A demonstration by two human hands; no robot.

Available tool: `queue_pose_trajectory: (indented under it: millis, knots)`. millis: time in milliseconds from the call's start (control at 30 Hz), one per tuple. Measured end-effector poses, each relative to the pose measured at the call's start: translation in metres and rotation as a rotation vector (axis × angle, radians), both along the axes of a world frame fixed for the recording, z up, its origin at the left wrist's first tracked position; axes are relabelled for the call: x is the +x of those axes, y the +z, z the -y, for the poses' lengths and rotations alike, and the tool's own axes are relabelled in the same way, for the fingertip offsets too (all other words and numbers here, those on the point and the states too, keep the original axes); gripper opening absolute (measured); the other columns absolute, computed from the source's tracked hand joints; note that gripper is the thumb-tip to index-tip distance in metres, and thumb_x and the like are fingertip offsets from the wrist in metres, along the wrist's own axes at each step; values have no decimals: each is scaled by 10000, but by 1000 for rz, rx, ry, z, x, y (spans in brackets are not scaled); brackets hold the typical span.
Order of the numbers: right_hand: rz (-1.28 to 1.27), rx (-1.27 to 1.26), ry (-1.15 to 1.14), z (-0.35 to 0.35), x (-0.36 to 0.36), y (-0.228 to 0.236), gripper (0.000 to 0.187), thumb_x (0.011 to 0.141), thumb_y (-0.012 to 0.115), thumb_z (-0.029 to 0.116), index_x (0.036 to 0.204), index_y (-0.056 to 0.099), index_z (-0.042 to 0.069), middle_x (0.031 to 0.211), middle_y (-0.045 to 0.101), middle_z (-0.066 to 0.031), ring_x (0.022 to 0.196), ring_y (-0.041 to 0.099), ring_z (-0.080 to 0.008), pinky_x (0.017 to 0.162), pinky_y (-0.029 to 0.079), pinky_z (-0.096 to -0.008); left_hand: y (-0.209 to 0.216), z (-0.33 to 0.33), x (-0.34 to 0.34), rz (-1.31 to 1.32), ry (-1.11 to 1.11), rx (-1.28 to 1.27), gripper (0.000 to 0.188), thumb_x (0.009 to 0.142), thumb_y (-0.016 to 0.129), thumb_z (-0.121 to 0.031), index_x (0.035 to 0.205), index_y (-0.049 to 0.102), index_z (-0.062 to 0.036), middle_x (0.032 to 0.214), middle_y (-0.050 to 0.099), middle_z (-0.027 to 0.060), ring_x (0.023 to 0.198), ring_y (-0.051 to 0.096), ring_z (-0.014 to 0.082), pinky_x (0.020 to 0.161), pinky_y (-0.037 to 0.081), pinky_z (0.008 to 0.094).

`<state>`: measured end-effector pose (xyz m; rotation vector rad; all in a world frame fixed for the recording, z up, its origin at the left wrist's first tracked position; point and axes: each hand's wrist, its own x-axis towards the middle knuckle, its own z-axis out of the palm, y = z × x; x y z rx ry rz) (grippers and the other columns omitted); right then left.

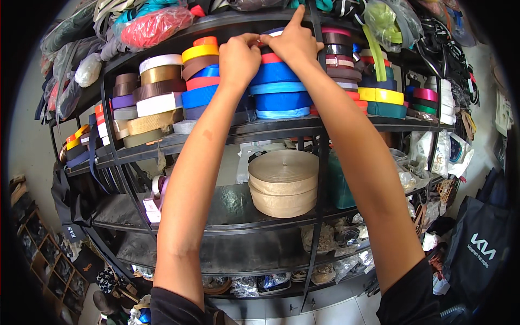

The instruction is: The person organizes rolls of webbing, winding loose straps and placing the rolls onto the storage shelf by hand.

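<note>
You are reaching up with both arms to the upper shelf (271, 131) of a black metal rack, where your left hand (239, 58) and right hand (291, 44) are meeting at the top of a stack of blue ribbon rolls (280, 89). Your left fingers (250, 39) are curling closed in a pinch on the edge of the topmost roll, and your right fingers (269, 39) are pinching the same spot while the index finger is pointing straight up toward the shelf above. Room there is tight: the stack is nearly touching the shelf overhead, an orange and yellow pile (200, 53) is sitting just beside your left wrist, and dark maroon rolls (338, 57) are crowding your right, with a thin black upright post (322, 157) running down just behind your right forearm. The rolls are flat woven bands wound into smooth discs, matte and tightly layered. One shelf lower, a wide tan roll of webbing (284, 182) is standing with open dark shelf surface around it. Crinkled clear plastic bags (428, 151) are hanging at the right edge of the rack.
</note>
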<state>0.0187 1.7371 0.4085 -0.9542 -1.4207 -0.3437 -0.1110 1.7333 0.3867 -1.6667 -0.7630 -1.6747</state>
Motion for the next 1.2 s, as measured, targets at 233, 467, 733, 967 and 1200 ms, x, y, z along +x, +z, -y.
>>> queue_pose_trajectory:
  millis: [233, 467, 733, 967, 1200]
  knots:
    - [-94, -86, 27, -8, -18, 6, 1152, 704, 753, 505, 1507, 14, 137, 1223, 565, -252, 1109, 573, -423, 940, 434, -539, 8, -17, -9, 45, -111, -43, 302, 752, 529, -35, 995, 709, -18, 893, 709, 165, 871, 697, 286, 862, 523, 351]
    - [-106, -170, 152, 0, -15, 6, 1168, 722, 754, 465, 1512, -61, 188, 1222, 572, -264, 1107, 576, -422, 939, 403, -606, 12, -9, -10, 16, -42, -252, 479, 787, 476, 3, 1260, 530, 59, 1116, 672, 176, 1069, 644, 235, 912, 494, 304]
    - [-32, -151, 69, -28, -5, 14, 1263, 689, 764, 513, 1488, -105, 65, 1180, 583, -315, 1080, 606, -407, 939, 480, -425, 7, -7, -4, -35, -55, -303, 554, 771, 469, 2, 1323, 463, 52, 1197, 635, 173, 1148, 598, 254, 1009, 427, 315]
    - [-29, -139, 53, -25, -6, 17, 1295, 692, 765, 485, 1454, -156, -14, 1219, 556, -325, 1112, 592, -392, 952, 473, -401, 6, -10, -11, -74, 10, -272, 540, 777, 470, 5, 1316, 477, 37, 1223, 619, 175, 1168, 583, 262, 1035, 409, 323]
    - [-58, -114, 74, -25, -4, 12, 1281, 681, 775, 480, 1460, -112, -17, 1197, 560, -338, 1086, 601, -410, 945, 479, -395, 5, -9, -9, -58, -21, -275, 514, 804, 480, -5, 1316, 479, 34, 1205, 630, 174, 1144, 600, 262, 1007, 436, 329]
